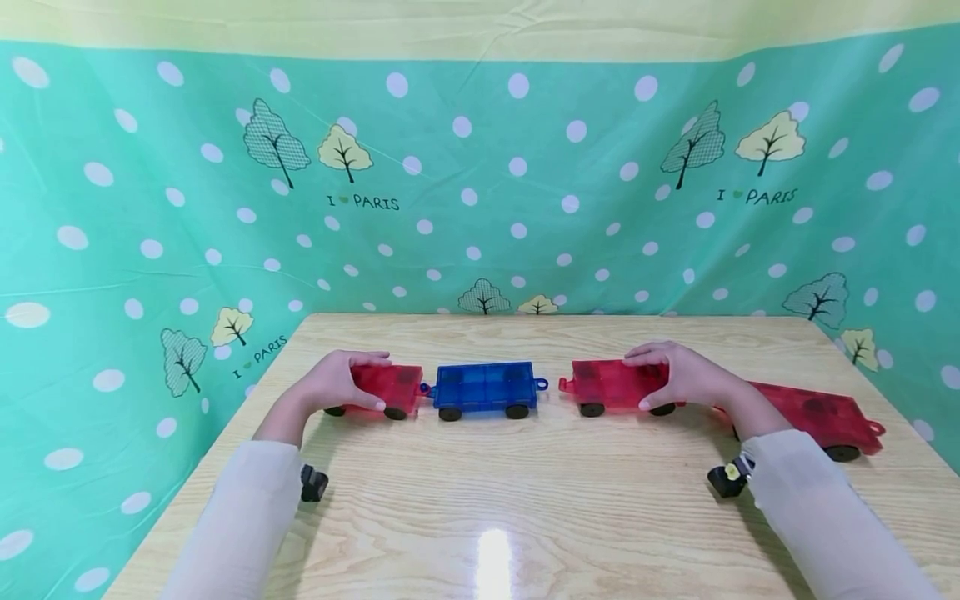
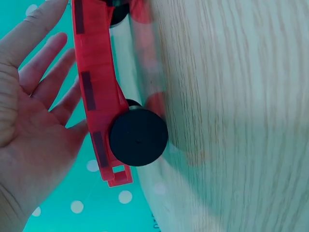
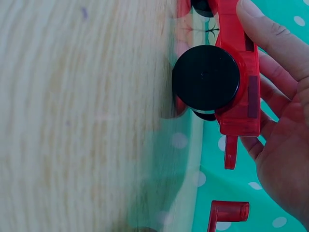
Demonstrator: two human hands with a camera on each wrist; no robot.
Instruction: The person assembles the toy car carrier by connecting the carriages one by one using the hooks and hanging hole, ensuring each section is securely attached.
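Observation:
Three toy wagons stand in a row on the wooden table (image 1: 495, 500). My left hand (image 1: 382, 383) grips the left red wagon (image 1: 401, 383), thumb on its near side and fingers over the far side. That wagon touches the blue wagon (image 1: 486, 386) at its coupling. My right hand (image 1: 637, 381) grips a second red wagon (image 1: 600, 382), whose hook stands a small gap from the blue wagon's ring. The left wrist view has the red wagon (image 2: 91, 87) and its black wheel (image 2: 138, 137) beside my palm (image 2: 34, 111). The right wrist view has the red wagon (image 3: 241, 72), its wheel (image 3: 206, 77) and my hand (image 3: 285, 125).
A longer red wagon (image 1: 825, 412) sits behind my right forearm near the table's right edge; its hook (image 3: 229, 212) shows in the right wrist view. A teal dotted cloth (image 1: 480, 192) hangs behind and beside the table. Bare wood (image 2: 231, 116) lies in front of the wagons.

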